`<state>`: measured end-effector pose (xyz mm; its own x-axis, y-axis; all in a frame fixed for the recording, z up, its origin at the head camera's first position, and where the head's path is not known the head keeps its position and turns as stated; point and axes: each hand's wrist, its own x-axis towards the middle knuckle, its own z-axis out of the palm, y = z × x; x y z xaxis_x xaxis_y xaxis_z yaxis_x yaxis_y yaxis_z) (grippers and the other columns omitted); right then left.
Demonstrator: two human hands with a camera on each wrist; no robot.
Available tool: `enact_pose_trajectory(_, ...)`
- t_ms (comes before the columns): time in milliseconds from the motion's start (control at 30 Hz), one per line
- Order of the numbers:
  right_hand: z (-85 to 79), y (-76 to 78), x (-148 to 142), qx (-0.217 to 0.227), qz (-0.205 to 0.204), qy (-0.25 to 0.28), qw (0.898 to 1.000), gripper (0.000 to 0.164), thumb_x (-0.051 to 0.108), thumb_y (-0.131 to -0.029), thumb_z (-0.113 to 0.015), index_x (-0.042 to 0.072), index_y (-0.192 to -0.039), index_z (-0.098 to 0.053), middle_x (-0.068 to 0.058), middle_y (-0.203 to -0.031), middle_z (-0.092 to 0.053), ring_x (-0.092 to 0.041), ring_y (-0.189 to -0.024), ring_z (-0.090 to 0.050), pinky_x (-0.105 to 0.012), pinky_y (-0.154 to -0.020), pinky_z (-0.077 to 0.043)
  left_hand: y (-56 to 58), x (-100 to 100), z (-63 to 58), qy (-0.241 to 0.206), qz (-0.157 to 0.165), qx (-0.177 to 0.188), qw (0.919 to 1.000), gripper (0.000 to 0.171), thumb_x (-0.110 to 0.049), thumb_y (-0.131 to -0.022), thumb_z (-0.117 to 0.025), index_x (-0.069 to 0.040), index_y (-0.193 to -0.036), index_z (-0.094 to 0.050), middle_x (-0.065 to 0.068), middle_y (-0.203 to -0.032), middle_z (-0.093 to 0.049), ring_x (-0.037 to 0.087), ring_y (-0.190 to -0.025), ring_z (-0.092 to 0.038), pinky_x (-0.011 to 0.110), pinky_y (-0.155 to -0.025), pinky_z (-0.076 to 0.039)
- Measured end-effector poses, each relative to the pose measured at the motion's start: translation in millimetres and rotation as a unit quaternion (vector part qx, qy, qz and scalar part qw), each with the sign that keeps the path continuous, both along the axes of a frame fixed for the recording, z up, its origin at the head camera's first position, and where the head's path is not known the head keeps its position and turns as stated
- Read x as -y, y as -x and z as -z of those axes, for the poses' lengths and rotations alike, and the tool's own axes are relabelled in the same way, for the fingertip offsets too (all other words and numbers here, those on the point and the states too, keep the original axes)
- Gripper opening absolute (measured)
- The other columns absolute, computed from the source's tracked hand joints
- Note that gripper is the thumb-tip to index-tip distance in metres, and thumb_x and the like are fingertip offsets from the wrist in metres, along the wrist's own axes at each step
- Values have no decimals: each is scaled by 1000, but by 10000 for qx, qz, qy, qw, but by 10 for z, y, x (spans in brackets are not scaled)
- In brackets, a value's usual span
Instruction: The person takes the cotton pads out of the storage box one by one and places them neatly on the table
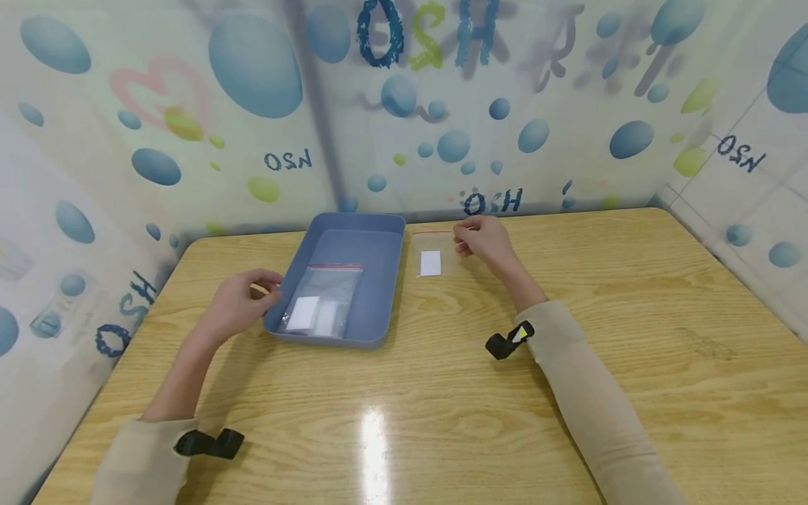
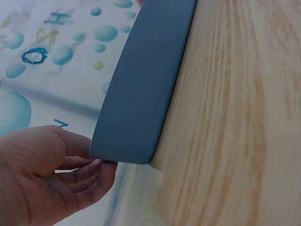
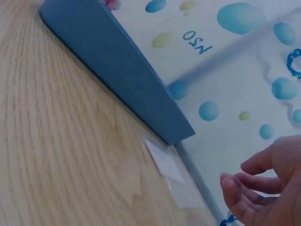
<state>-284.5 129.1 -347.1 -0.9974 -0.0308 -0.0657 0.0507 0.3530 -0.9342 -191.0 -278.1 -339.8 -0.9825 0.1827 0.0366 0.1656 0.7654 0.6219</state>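
A blue-grey plastic tray [image 1: 381, 294] lies on the table, left of centre. My left hand [image 1: 236, 305] holds its left rim near the front corner; in the left wrist view, thumb and fingers of that hand [image 2: 47, 176] meet at the tray wall [image 2: 136, 89]. Inside the tray lie clear zip bags [image 1: 337, 284] with red seal lines and white cards. Right of the tray, another clear zip bag [image 1: 435, 243] lies flat with a white card [image 1: 431, 263]. Over its right end hovers my right hand [image 1: 486, 242], fingers loosely curved around nothing, apart from the bag [image 3: 188, 193].
The wooden table [image 1: 442, 414] extends in front of the tray and far to the right. Its back edge meets a wall [image 1: 353, 126] covered in printed blue and green dots. Black wrist-camera mounts [image 1: 211, 443] sit on both sleeves.
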Motion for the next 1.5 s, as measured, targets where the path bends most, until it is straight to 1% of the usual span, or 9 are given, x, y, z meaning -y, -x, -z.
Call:
enact_pose_trajectory(167, -82, -37, 67, -83, -85, 81, 9999, 31, 17, -104, -57, -6, -125, -62, -23, -111, -67, -18, -77, -67, -38, -82, -58, 1, 8, 5, -2, 9, -18, 10000, 32, -9, -99, -63, 8, -125, -62, 22, -110, -65, 36, -93, -67, 32, -67, -51)
enact_pose_trajectory(267, -103, -59, 104, -83, -136, 133, 9998, 31, 17, -104, -57, -6, -125, -62, -23, -112, -66, -18, -77, -67, -37, -82, -58, 4, 12, 7, 3, 17, -17, 10000, 32, -9, -99, -63, 8, -126, -61, 22, -110, -65, 36, -93, -67, 32, -67, -51)
enact_pose_trajectory(500, -145, -118, 200, -89, -268, 340, 9990, 31, 16, -104, -57, -6, -125, -62, -27, -115, -66, -32, -86, -68, -44, -86, -56, 15, 13, 4, 12, 25, -37, 10000, 31, -9, -98, -63, 8, -125, -62, 23, -110, -65, 36, -93, -67, 32, -67, -52)
enact_pose_trajectory(667, -168, -152, 272, -204, -306, 252, 9990, 29, 16, -104, -58, -5, -123, -63, -22, -108, -67, -19, -76, -67, -43, -84, -57, 19, 17, 3, 33, 40, -21, 10000, 32, -10, -99, -63, 8, -126, -62, 23, -111, -65, 37, -94, -68, 32, -68, -52)
enact_pose_trajectory(733, -176, -166, 302, -240, -359, 255, 9987, 28, 16, -104, -58, -4, -122, -64, -21, -106, -67, -18, -74, -67, -44, -84, -57, 19, 22, 4, 43, 45, -25, 10000, 32, -10, -99, -63, 8, -126, -61, 23, -111, -65, 37, -94, -67, 32, -68, -52)
enact_pose_trajectory(1000, -227, -256, 437, -248, -630, 606, 9959, 29, 13, -103, -58, -6, -124, -63, -32, -113, -65, -45, -93, -66, -51, -86, -55, 31, 40, 26, 26, 71, -83, 9999, 32, -10, -99, -63, 8, -126, -62, 22, -110, -65, 36, -92, -68, 30, -67, -52)
enact_pose_trajectory(1233, -258, -357, 567, -241, -809, 571, 9948, 28, 15, -103, -58, -4, -124, -62, -24, -103, -68, -44, -91, -66, -52, -87, -54, 33, 35, 17, 42, 78, -102, 9999, 32, -9, -98, -63, 8, -125, -62, 23, -109, -65, 37, -92, -68, 30, -66, -52)
enact_pose_trajectory(1367, -251, -408, 637, -275, -968, 615, 9930, 27, 14, -102, -58, -5, -121, -62, -30, -105, -66, -49, -94, -64, -53, -86, -54, 26, 24, 17, 49, 68, -83, 9999, 32, -9, -98, -63, 8, -125, -62, 23, -110, -65, 36, -92, -68, 31, -66, -52)
enact_pose_trajectory(1500, -235, -439, 690, -378, -1082, 591, 9916, 27, 13, -101, -58, -6, -120, -63, -29, -103, -67, -49, -92, -65, -54, -85, -54, 25, 18, 16, 70, 55, -94, 9999, 32, -9, -98, -63, 8, -125, -62, 23, -110, -65, 37, -92, -68, 31, -67, -52)
